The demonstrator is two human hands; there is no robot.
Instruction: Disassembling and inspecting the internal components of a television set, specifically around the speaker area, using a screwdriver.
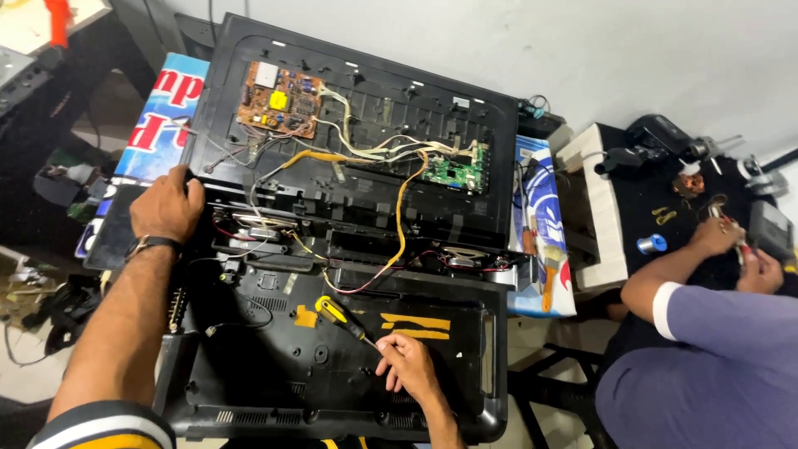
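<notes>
Nearest the camera, the right hand is curled around the tip end of a screwdriver with a yellow-and-black handle, its shaft angled down onto the black plastic back cover. The cover lies flat at the near edge of the bench, ribbed and vented, with strips of yellow tape stuck just beyond the right hand.

Further in, the left hand, a watch on its wrist, presses its bent fingers on the left edge of the opened television chassis; whether it grips anything there, I cannot tell. The chassis is a black metal panel tilted up toward the wall, spanning the middle of the bench. A brown power board sits at its far left corner and a green main board toward its right side. White, yellow and orange wires run between them and down to the cover.

At the right, well apart, another person in a purple sleeve works with small parts on a dark mat, a solder spool nearby.
</notes>
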